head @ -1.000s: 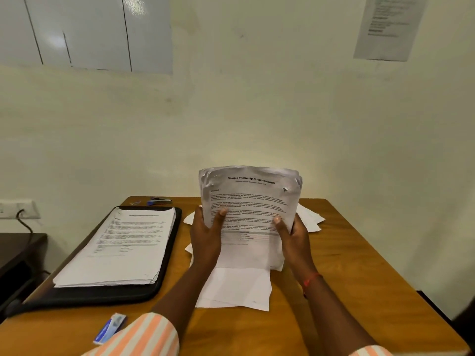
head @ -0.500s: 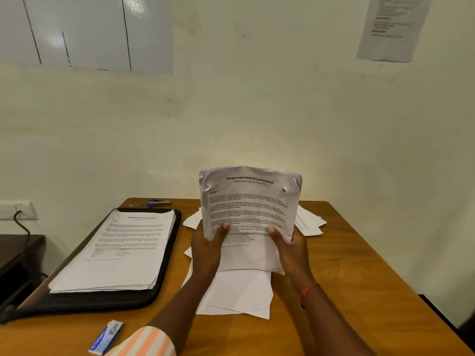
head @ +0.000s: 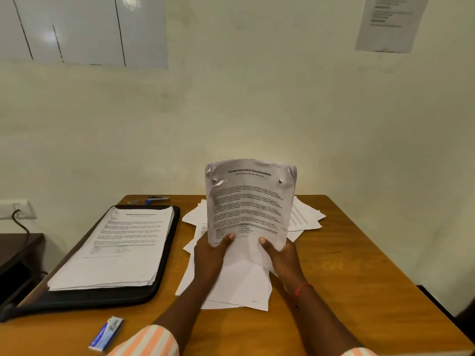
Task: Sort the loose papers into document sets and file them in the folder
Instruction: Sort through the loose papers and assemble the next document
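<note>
The set point(head: 250, 201) is standing upright just above the pile point(head: 239, 289) on the table point(head: 347, 265). The left hand point(head: 209, 255) and right hand point(head: 282, 255) are pinching its bottom edge, thumbs in front, other fingers hidden behind. Both grips are sitting lower than a second ago, so it is probably being squared for filing. Showing: one set, one pile, one folder point(head: 164, 265) carrying one stack point(head: 123, 247), one stapler point(head: 156, 199), one blue box point(head: 106, 332).
</note>
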